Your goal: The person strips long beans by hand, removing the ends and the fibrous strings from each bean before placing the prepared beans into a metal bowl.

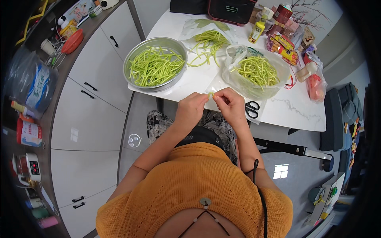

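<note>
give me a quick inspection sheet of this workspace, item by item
surface: white table, marbled top, set beside grey cabinets.
job's things: small green stalk piece pinched between both hands; metal basin full of cut green stalks; clear bag of stalks; loose stalks lying on a flat bag.
clutter: black scissors near the right hand; yellow bottle; snack packets; dark red case.
grippers: left hand and right hand both closed on the stalk piece, over the table edge.
cables: black cord across the orange top.
surroundings: counter at left with bottles and packets; grey floor.
</note>
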`<state>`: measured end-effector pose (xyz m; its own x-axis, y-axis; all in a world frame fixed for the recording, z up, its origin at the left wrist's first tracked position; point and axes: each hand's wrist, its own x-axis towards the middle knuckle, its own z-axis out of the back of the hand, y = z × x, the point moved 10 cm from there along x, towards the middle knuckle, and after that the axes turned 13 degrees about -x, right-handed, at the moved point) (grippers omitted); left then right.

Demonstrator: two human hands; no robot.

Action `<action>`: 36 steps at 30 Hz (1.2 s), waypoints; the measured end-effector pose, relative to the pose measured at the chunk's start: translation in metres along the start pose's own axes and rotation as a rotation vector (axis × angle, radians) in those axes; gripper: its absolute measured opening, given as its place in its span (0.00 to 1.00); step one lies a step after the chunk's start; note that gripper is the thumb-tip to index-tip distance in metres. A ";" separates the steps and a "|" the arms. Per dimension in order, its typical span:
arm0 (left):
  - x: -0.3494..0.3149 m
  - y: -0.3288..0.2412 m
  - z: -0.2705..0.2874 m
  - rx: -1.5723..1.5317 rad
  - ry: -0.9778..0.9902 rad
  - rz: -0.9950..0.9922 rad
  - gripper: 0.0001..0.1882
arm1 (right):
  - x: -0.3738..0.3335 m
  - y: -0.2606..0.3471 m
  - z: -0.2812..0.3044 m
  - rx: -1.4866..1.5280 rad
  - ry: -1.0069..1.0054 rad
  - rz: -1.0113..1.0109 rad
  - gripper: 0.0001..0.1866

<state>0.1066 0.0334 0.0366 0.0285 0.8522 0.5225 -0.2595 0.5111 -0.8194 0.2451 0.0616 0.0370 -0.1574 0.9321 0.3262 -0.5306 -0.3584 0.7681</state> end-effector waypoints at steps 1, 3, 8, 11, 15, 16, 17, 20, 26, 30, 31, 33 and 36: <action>0.002 0.005 0.002 -0.031 -0.017 0.036 0.08 | 0.002 -0.005 0.002 0.010 -0.017 -0.024 0.03; 0.005 0.015 0.006 -0.092 -0.050 0.108 0.10 | 0.007 -0.013 0.016 -0.009 -0.101 -0.056 0.04; 0.010 0.031 0.029 -0.062 -0.137 0.164 0.15 | 0.033 -0.037 0.102 -0.221 -0.453 -0.097 0.06; 0.006 0.051 0.036 -0.092 -0.160 0.241 0.14 | 0.046 -0.036 0.126 -0.336 -0.574 -0.023 0.06; 0.000 0.068 0.037 -0.091 -0.154 0.302 0.11 | 0.062 -0.033 0.096 -0.364 -0.509 0.139 0.05; -0.001 0.072 0.038 -0.082 -0.152 0.308 0.11 | 0.068 -0.037 0.074 -0.341 -0.433 0.155 0.05; -0.002 0.076 0.039 -0.086 -0.155 0.307 0.11 | 0.074 -0.031 0.050 -0.352 -0.339 0.157 0.05; -0.002 0.081 0.045 -0.083 -0.163 0.304 0.10 | 0.090 -0.022 -0.022 -0.493 -0.124 0.273 0.07; -0.004 0.086 0.060 -0.069 -0.170 0.342 0.09 | 0.119 -0.033 -0.095 -0.802 -0.042 0.399 0.07; -0.006 0.090 0.064 -0.064 -0.154 0.359 0.10 | 0.120 -0.045 -0.104 -0.838 0.053 0.358 0.05; -0.008 0.092 0.064 -0.063 -0.148 0.364 0.10 | 0.115 -0.040 -0.100 -0.816 0.069 0.364 0.05; -0.009 0.091 0.060 -0.057 -0.138 0.347 0.10 | 0.100 -0.034 -0.092 -0.790 0.111 0.353 0.04; -0.007 0.084 0.054 -0.047 -0.136 0.296 0.12 | 0.078 -0.020 -0.080 -0.762 0.147 0.363 0.04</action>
<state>0.0328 0.0646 -0.0234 -0.1713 0.9434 0.2840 -0.1927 0.2506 -0.9487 0.1769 0.1453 0.0030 -0.5045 0.7826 0.3647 -0.8331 -0.5522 0.0326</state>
